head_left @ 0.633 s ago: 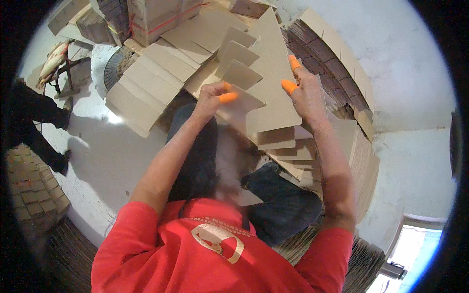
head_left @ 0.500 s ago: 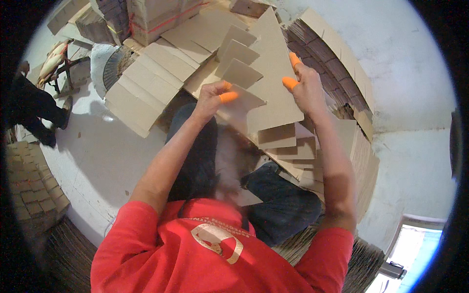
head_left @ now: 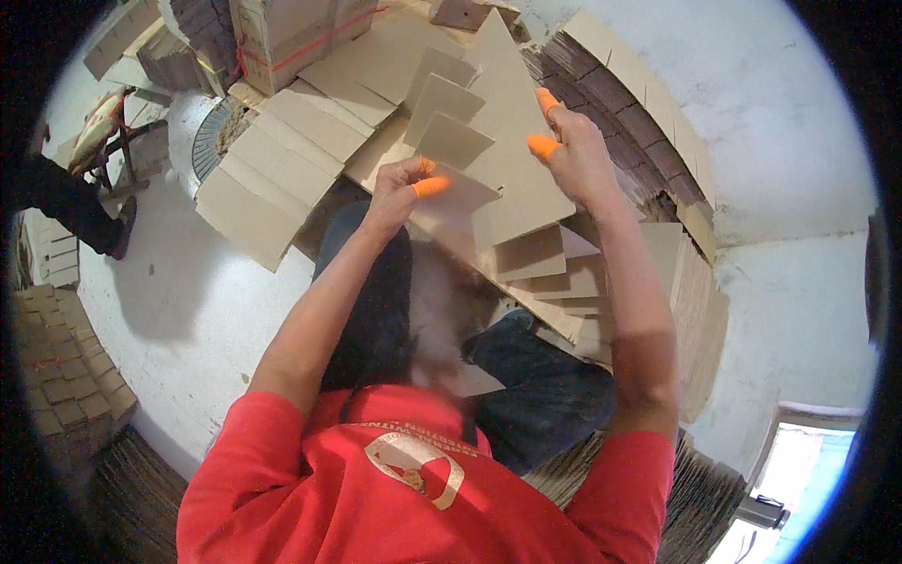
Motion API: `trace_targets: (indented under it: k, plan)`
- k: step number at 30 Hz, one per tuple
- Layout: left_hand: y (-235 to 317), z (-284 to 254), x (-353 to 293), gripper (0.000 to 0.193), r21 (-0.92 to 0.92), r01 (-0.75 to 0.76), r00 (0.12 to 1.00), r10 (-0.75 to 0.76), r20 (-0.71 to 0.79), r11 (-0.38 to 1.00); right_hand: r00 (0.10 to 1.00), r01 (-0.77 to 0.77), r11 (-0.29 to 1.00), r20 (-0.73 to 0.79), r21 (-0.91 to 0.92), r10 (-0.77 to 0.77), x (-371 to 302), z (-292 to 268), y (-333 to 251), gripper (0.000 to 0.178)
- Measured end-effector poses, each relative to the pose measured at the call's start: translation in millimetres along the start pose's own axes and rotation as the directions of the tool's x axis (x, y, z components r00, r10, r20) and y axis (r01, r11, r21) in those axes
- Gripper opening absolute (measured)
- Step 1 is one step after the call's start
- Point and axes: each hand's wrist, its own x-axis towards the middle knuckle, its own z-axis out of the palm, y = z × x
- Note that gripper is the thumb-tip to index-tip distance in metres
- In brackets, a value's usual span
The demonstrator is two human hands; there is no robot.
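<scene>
A long cardboard strip (head_left: 526,174) stands tilted before me, with several small cardboard divider pieces (head_left: 451,99) crossing it on its left side. My left hand (head_left: 399,195), orange covers on its thumb and forefinger, pinches the nearest divider (head_left: 462,188) by its left edge. My right hand (head_left: 578,155), with the same orange covers, grips the strip's right edge; its other fingers are partly hidden. More crossing pieces (head_left: 534,256) stick out below the strip's near end. All this rests on a wooden board (head_left: 451,242) above my legs.
Flat cardboard sheets (head_left: 272,155) lie overlapped on the left. Stacked cardboard (head_left: 620,94) rises behind my right hand, against the pale wall (head_left: 780,141). A round fan-like thing (head_left: 211,136) is beyond the sheets. Another person's dark-clothed leg (head_left: 80,207) shows at far left, near stacked cardboard (head_left: 70,367).
Both hands keep their grips, with little movement against the cardboard. The whole view has shifted slightly. At far left, the other person's leg and foot have changed position.
</scene>
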Motion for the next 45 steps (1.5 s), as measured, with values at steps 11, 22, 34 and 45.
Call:
trace_targets:
  k: [11, 22, 34, 45]
  plan:
    - [0.3, 14.1, -2.5, 0.008, 0.027, 0.101, 0.994, -0.099, -0.052, 0.995, 0.917, -0.319, 0.931, 0.307, 0.176, 0.256, -13.7, -37.5, -30.3, 0.049]
    - [-14.2, 17.9, -2.3, 0.008, 0.110, 0.042, 0.999, -0.041, -0.010, 0.993, 0.937, -0.165, 0.984, 0.320, 0.063, 0.137, -70.7, 16.6, -24.2, 0.047]
    - [60.9, 40.1, -15.4, 0.073, 0.800, -0.471, 0.852, 0.427, 0.303, 0.372, 0.945, -0.074, 0.996, 0.317, -0.039, 0.083, -106.6, 57.0, -12.0, 0.072]
    - [62.3, 113.7, 82.3, 0.102, 0.640, -0.757, 0.639, -0.051, 0.767, 0.131, 0.908, -0.414, 0.910, 0.069, 0.004, 0.413, -131.4, 7.2, 118.3, 0.042]
